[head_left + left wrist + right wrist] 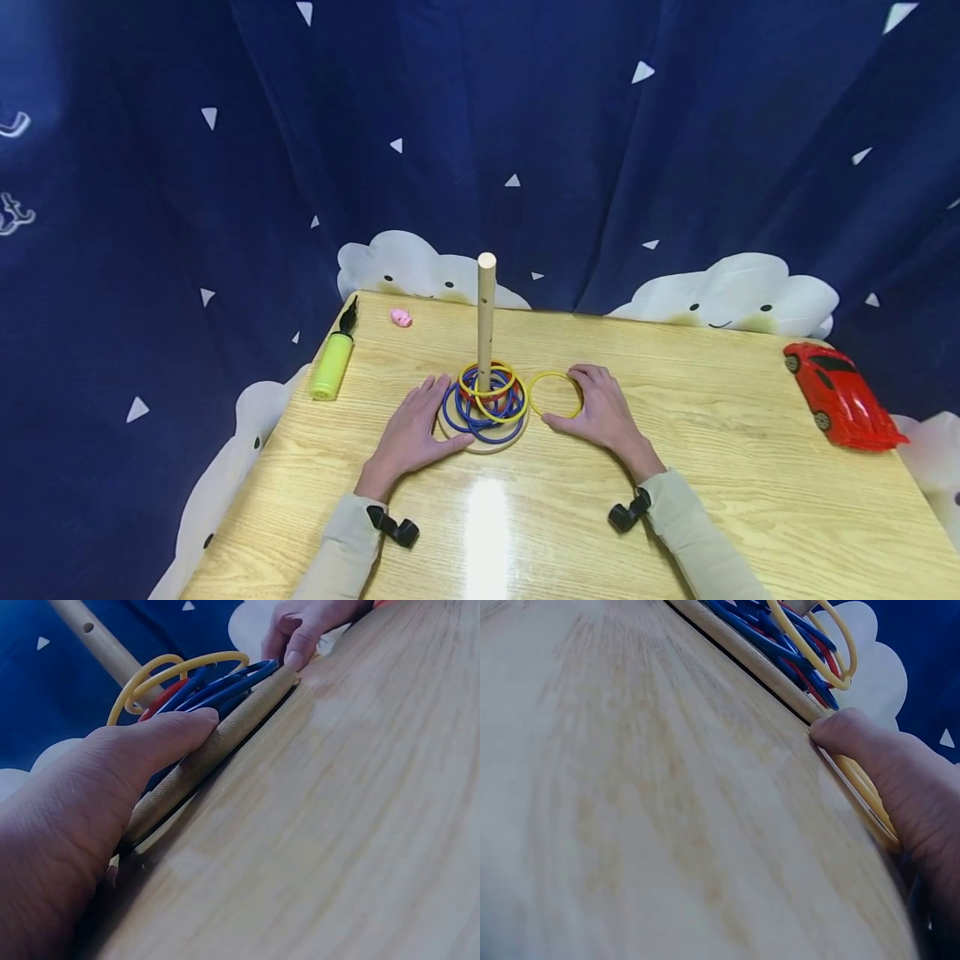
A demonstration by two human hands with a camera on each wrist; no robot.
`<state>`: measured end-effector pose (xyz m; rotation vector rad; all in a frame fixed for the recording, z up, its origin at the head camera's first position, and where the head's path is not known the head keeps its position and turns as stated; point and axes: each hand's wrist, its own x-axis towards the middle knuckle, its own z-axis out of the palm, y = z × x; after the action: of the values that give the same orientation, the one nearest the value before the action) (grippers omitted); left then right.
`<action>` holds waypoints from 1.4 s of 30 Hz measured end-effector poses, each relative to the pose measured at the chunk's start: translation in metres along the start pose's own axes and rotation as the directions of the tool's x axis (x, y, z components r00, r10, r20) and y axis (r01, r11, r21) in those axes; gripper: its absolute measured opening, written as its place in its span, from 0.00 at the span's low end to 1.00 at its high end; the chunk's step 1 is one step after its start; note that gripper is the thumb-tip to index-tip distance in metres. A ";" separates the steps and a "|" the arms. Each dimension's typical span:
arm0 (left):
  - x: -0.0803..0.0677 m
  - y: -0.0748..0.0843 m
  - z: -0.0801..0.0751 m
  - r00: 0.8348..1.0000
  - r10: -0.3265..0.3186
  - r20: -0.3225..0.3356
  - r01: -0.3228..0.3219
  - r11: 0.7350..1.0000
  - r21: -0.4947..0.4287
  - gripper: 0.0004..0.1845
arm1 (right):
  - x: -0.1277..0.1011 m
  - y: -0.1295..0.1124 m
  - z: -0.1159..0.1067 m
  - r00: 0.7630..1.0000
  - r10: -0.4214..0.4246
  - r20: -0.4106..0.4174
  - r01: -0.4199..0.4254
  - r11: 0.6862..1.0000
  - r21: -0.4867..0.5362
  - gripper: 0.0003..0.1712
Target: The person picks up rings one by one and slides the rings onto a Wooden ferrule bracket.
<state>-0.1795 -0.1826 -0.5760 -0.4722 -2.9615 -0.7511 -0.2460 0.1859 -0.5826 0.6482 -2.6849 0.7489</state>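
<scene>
A wooden ring toss stand, its upright peg [486, 325] rising from a round base [487, 447], stands near the middle of the table. Blue, red and yellow rings [497, 435] lie heaped around the foot of the peg. My left hand [411, 429] grips the base from the left, the thumb [176, 739] on its near edge; its other fingers are mostly hidden in the left wrist view. To the right of the base, a single yellow ring [551, 374] lies on the table. My right hand [600, 410] holds that ring between thumb [847, 731] and fingers.
A yellow-green hand pump [332, 367] with a black nozzle lies at the table's left edge. Behind it to the right is a small pink pig toy [401, 317]. A red toy car [843, 396] rests at the far right. A blue curtain [570, 150] hangs behind the table [735, 467].
</scene>
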 end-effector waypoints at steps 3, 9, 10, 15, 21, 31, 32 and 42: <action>0.000 0.000 0.001 1.000 -0.005 0.004 0.005 1.000 0.001 0.64 | -0.001 0.000 0.001 1.000 0.000 -0.016 0.000 1.000 -0.001 0.54; -0.001 -0.002 0.003 1.000 -0.008 0.007 0.008 1.000 0.001 0.64 | -0.002 -0.002 -0.005 1.000 0.017 -0.014 -0.017 1.000 0.004 0.53; -0.001 -0.002 0.003 1.000 -0.007 0.007 0.007 1.000 0.000 0.64 | -0.002 -0.003 -0.007 1.000 0.021 -0.013 -0.021 1.000 0.007 0.53; -0.003 -0.003 0.004 1.000 -0.005 0.003 0.005 1.000 -0.004 0.64 | 0.001 -0.005 -0.019 1.000 0.012 -0.017 -0.011 1.000 0.014 0.54; -0.003 -0.002 0.003 1.000 -0.006 0.007 0.006 1.000 -0.005 0.64 | 0.012 -0.014 -0.037 0.999 -0.037 -0.039 0.038 0.999 0.025 0.54; -0.001 -0.002 0.003 1.000 -0.004 0.016 0.004 1.000 0.006 0.64 | 0.030 -0.042 -0.075 0.994 -0.082 -0.075 0.086 0.995 0.057 0.52; -0.001 -0.002 0.003 1.000 0.001 0.011 -0.001 1.000 0.006 0.64 | 0.032 -0.045 -0.080 0.994 -0.082 -0.076 0.087 0.994 0.065 0.52; 0.003 -0.004 0.002 1.000 0.005 0.000 -0.005 1.000 0.009 0.64 | 0.065 -0.069 -0.138 0.975 -0.146 -0.167 0.162 0.983 0.085 0.49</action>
<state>-0.1830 -0.1836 -0.5794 -0.4786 -2.9615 -0.7376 -0.2486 0.1855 -0.4151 0.7759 -2.4330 0.8562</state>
